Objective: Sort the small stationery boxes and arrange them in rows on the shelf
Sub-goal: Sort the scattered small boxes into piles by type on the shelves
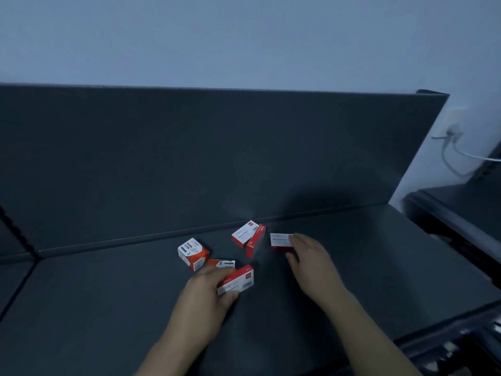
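Six small red-and-white boxes lie scattered on the dark shelf (108, 308), and we've got both hands in among them. Our left hand (208, 291) comes in from the near edge, forearm angled far and right. Its fingers are curled together over the nearest box (238, 279) with the thumb tucked under its near edge, so that one is gripped and tilted. Our right hand (309, 256) stretches further out, wrist flat, pinching the right-hand box (281, 240) between fingertips on its far side and thumb on its near side. Between the hands, towards the back panel (217, 158), a leaning pair (248, 236) of boxes rests one against the other. Far left stands the paper-clip box (193, 253), corner towards us. Just beside it, a half-hidden box (223, 263) peeks out beyond our left fingers.
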Demonstrator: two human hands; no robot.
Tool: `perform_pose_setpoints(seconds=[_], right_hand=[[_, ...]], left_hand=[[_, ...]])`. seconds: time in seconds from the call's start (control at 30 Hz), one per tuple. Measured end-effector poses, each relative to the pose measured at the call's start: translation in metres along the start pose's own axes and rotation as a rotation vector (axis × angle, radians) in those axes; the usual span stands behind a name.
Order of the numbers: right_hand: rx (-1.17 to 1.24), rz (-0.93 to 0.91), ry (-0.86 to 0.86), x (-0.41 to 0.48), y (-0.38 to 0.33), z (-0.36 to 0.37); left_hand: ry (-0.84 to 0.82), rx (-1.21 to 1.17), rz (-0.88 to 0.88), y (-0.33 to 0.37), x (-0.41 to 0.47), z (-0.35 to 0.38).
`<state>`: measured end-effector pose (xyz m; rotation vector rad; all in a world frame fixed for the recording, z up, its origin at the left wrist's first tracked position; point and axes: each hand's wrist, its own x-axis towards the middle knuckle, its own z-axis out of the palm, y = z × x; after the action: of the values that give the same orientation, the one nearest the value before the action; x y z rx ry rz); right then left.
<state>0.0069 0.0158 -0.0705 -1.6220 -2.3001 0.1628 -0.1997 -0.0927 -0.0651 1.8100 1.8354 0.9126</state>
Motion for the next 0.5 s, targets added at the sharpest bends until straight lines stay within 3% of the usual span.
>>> perform_pose_setpoints(seconds=[0.17,0.5], right_hand=[[-0.032,-0.046,-0.15,0.027,0.008,0.016],[0.281,-0.007,-0.144,-0.005,-0.02,-0.002]], left_hand=[[0.161,-0.07,-0.105,-0.002,-0.012,0.002],[0.298,-0.076,-0.199,-0.011,-0.043,-0.019]])
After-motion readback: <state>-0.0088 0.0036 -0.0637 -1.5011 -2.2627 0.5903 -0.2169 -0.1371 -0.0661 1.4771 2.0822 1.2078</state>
